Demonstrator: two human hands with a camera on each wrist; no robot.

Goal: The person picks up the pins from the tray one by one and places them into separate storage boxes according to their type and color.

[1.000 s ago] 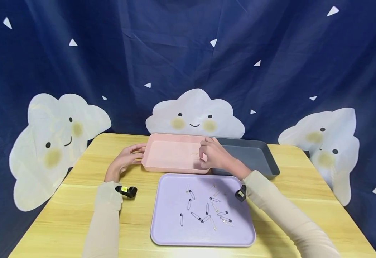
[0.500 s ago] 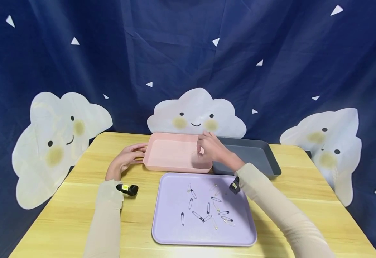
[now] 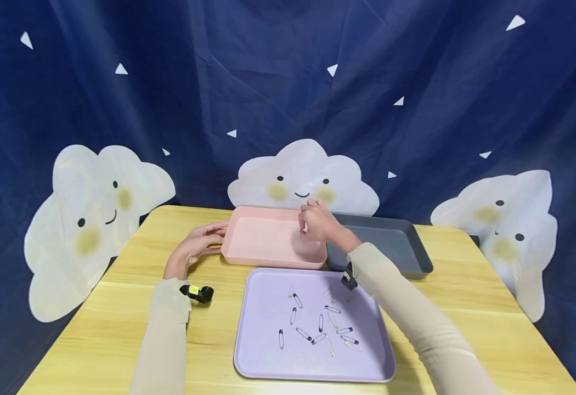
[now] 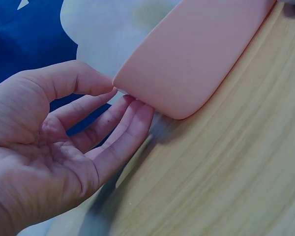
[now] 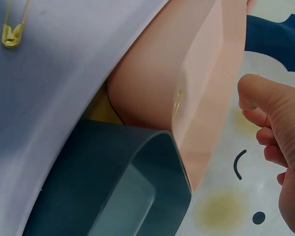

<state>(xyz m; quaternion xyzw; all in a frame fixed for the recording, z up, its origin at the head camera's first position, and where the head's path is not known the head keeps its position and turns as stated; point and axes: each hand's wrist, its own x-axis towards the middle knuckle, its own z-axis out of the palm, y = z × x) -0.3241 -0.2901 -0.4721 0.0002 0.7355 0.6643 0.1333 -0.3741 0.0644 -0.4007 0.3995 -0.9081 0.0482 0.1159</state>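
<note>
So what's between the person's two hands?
Mostly the pink tray, in the head view: the left hand touches one end, the right hand is near the other. The right wrist view shows a gold safety pin at that end.

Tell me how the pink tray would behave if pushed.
The pink tray would probably stay stiff: it shows no dent where the left hand touches. Low and broad, it seems unlikely to tip. Pushed rightward, it may nudge the dark tray beside it.

place: indoor set-up, room type unclear | backdrop: navy cloth (image 3: pixel 278 93), smiling clouds (image 3: pixel 308 164) | surface: wood-grain table (image 3: pixel 209 351)
</note>
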